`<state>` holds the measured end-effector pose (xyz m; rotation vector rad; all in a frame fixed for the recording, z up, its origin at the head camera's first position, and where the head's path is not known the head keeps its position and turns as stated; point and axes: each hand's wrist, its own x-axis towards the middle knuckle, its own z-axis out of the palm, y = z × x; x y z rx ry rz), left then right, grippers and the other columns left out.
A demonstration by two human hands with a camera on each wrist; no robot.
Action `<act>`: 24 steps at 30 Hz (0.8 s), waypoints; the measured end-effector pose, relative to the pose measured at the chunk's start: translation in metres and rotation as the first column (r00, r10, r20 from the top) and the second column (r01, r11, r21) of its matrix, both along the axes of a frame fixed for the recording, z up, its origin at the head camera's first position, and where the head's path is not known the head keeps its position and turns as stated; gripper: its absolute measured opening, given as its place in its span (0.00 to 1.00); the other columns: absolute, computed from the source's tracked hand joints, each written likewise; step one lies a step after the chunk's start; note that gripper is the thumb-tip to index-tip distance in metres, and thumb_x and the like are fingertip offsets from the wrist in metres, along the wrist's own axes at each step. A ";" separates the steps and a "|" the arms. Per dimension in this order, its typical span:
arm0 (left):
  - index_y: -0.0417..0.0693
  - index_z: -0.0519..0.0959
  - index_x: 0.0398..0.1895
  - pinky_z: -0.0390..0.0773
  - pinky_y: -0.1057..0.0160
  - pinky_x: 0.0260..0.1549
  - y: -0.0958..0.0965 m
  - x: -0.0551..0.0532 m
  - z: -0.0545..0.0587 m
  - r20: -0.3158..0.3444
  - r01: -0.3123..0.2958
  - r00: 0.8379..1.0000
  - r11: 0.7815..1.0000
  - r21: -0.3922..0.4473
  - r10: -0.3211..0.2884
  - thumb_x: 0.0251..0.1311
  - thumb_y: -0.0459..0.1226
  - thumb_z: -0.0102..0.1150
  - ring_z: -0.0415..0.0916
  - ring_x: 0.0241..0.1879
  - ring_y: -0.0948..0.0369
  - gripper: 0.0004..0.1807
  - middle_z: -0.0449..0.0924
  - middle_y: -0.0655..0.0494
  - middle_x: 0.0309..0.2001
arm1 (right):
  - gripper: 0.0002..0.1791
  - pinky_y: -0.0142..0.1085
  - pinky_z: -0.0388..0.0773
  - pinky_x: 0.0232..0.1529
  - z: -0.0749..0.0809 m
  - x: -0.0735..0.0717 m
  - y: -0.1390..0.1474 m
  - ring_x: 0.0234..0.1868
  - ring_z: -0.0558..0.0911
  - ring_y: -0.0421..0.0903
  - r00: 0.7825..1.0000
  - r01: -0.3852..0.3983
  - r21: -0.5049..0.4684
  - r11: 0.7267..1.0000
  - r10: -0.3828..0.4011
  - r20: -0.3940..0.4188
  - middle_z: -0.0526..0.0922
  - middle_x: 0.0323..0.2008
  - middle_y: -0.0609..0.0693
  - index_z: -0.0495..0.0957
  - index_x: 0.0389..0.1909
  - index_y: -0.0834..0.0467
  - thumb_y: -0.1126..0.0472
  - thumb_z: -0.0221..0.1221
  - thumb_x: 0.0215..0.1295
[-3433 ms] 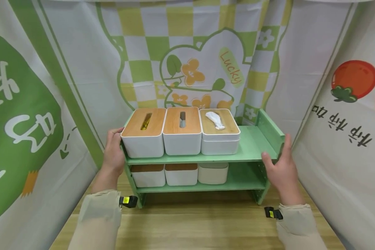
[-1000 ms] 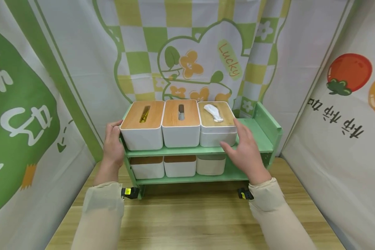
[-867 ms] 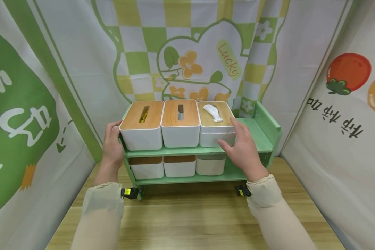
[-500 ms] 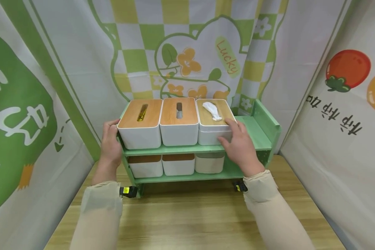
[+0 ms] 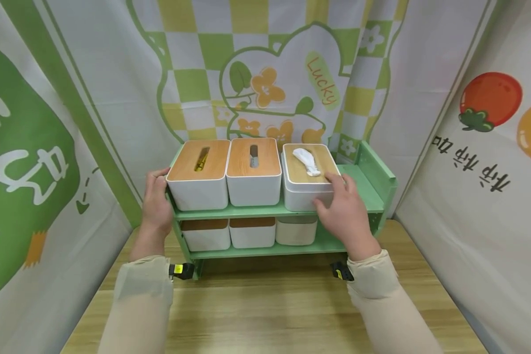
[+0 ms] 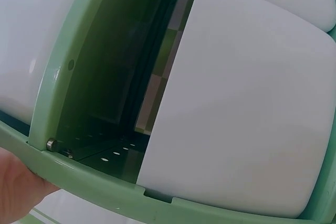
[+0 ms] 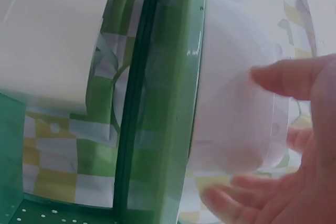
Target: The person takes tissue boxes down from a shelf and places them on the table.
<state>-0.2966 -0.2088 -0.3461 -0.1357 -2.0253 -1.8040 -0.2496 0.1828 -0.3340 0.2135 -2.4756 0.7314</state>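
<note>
Head view: the tissue box just popped out of line

A moment ago this box sat flush in the row of three on the top level of the green rack. Now it's come forward and a bit to the right, with a thin gap to the middle box. The left box hasn't budged. To me that says the tissue box is the one being worked on, and it's loose enough to move by itself.

Right hand has it by the front right corner, thumb at the front, fingers on the edge of the wooden lid. Left hand is up against the rack's left end. Its fingertips are hidden, so I can't tell if it's really gripping.

Room-wise: the box's front is right about at the shelf edge, and I can't tell whether its base is lifted. Green board shows on its right, up to the end panel, so sideways looks easy. Left is tight, middle box is just beside it. Curtain hangs close behind. The cream box sits on the lower shelf, underneath.
</note>
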 end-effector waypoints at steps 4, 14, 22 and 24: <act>0.44 0.61 0.68 0.46 0.48 0.69 -0.001 0.000 -0.001 -0.001 -0.001 1.000 1.000 0.000 0.001 0.77 0.45 0.26 0.48 0.73 0.51 0.24 0.56 0.48 0.73 | 0.37 0.67 0.65 0.58 -0.002 -0.001 -0.010 0.62 0.64 0.75 0.995 0.020 0.005 1.000 -0.019 -0.097 0.54 0.69 0.74 0.68 0.65 0.59 0.49 0.69 0.57; 0.45 0.61 0.67 0.47 0.48 0.69 0.001 0.000 -0.001 0.000 0.000 1.000 1.000 -0.007 0.000 0.76 0.46 0.27 0.48 0.73 0.51 0.24 0.55 0.50 0.73 | 0.31 0.69 0.50 0.63 -0.003 -0.009 -0.033 0.70 0.52 0.74 0.969 0.002 0.100 0.995 0.023 -0.247 0.61 0.70 0.65 0.77 0.57 0.56 0.42 0.67 0.59; 0.47 0.62 0.67 0.45 0.46 0.69 0.002 0.001 0.000 -0.001 0.001 1.000 1.000 -0.004 -0.001 0.76 0.46 0.27 0.47 0.73 0.51 0.24 0.55 0.49 0.73 | 0.28 0.63 0.57 0.61 -0.008 -0.011 -0.034 0.64 0.64 0.66 0.959 0.018 0.126 0.992 0.019 -0.284 0.72 0.62 0.62 0.79 0.54 0.56 0.43 0.68 0.59; 0.46 0.62 0.67 0.45 0.47 0.70 0.002 0.001 0.000 -0.008 0.002 1.000 1.000 0.001 -0.002 0.76 0.45 0.27 0.47 0.73 0.51 0.23 0.55 0.49 0.73 | 0.27 0.63 0.58 0.61 -0.008 -0.012 -0.034 0.64 0.65 0.66 0.960 0.025 0.124 0.992 0.011 -0.279 0.72 0.62 0.61 0.79 0.54 0.56 0.43 0.68 0.59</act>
